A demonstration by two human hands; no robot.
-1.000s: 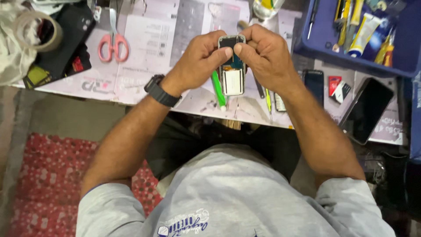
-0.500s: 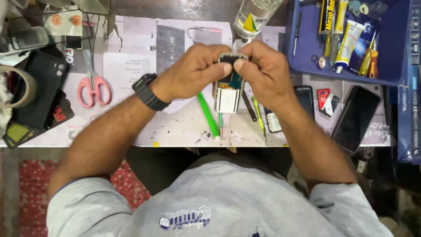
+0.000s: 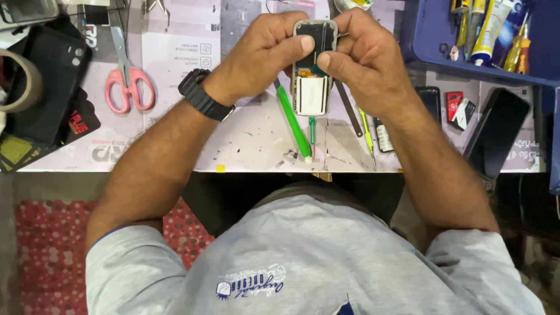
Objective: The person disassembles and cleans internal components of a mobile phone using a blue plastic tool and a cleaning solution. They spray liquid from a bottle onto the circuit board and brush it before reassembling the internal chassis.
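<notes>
Both hands hold a small opened phone [image 3: 314,70] upright above the tabletop [image 3: 251,140], its back cover off. The upper half shows a dark board with a patch of orange-brown; the lower half carries a pale silver-white battery. The left hand [image 3: 265,55] has its fingers clenched on the left edge, thumb pressing inward, and the right hand [image 3: 364,61] grasps the right edge. A green screwdriver [image 3: 293,123] lies beneath; pink-handled scissors [image 3: 128,81] rest well to the left.

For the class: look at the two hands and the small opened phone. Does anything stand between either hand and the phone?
Nothing visible does. The left hand and the right hand both grip the opened phone directly, thumbs pressed on its upper part, above the table. The green tool lies below it on the table, apart from the grip.
</notes>
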